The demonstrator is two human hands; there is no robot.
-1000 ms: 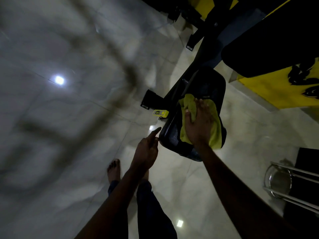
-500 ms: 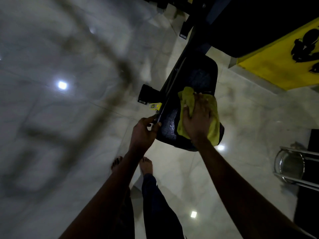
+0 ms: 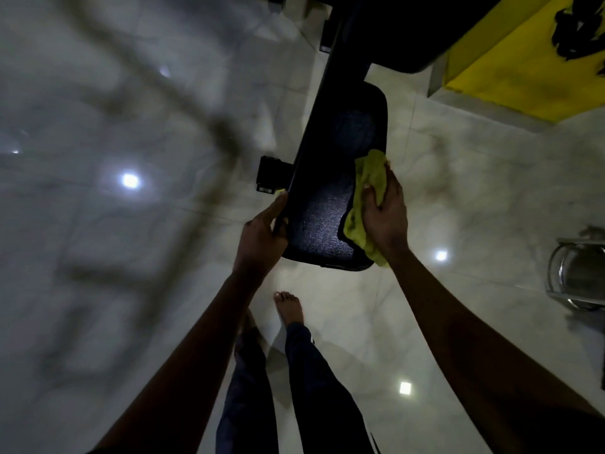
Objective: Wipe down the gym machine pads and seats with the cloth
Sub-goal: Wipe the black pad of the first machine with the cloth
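A black padded seat [image 3: 330,191] of a gym machine juts toward me over the tiled floor. My left hand [image 3: 262,237] grips the seat's near left edge, thumb on top and fingers under it. My right hand [image 3: 384,211] holds a yellow-green cloth [image 3: 366,188] bunched against the seat's right edge, with the fingers curled over the cloth. The seat's surface glistens near its front. A larger black pad [image 3: 393,31] sits above the seat at the top of the view.
A yellow panel [image 3: 510,60] with black markings stands at the top right. A chrome metal frame [image 3: 576,273] sits at the right edge. A small black foot of the machine [image 3: 270,175] lies left of the seat. My bare feet [image 3: 289,309] stand on the glossy floor below the seat.
My right hand has slid the cloth from the middle of the seat to its right edge. My left hand went from reaching to gripping the seat's left edge.
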